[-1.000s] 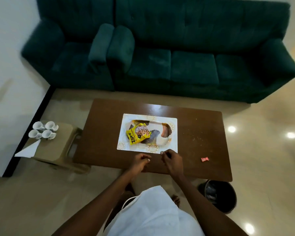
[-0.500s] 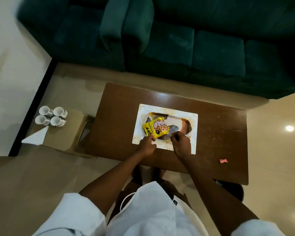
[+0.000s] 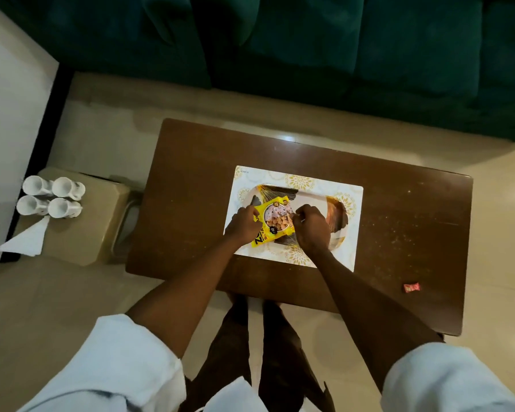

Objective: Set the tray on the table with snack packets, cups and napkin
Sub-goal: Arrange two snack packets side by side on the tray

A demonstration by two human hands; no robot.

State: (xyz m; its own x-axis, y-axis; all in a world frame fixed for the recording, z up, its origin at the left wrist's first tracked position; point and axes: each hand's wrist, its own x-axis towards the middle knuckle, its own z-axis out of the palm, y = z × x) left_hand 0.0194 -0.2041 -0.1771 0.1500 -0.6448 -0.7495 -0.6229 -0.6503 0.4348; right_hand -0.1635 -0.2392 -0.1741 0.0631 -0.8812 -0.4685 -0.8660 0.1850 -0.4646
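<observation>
A yellow snack packet lies on a patterned tray, which rests on a white placemat in the middle of the brown table. My left hand grips the packet's left edge. My right hand is closed on its right edge. Several white cups stand on a beige stool to the left of the table. A folded white napkin lies beside the cups.
A small red wrapper lies near the table's front right corner. A dark green sofa runs along the far side. A white wall is at the left. My legs stand against the table's near edge.
Both hands moved forward from the placemat's near edge onto the tray and took hold of the yellow packet. The camera tilted down and came closer to the table.
</observation>
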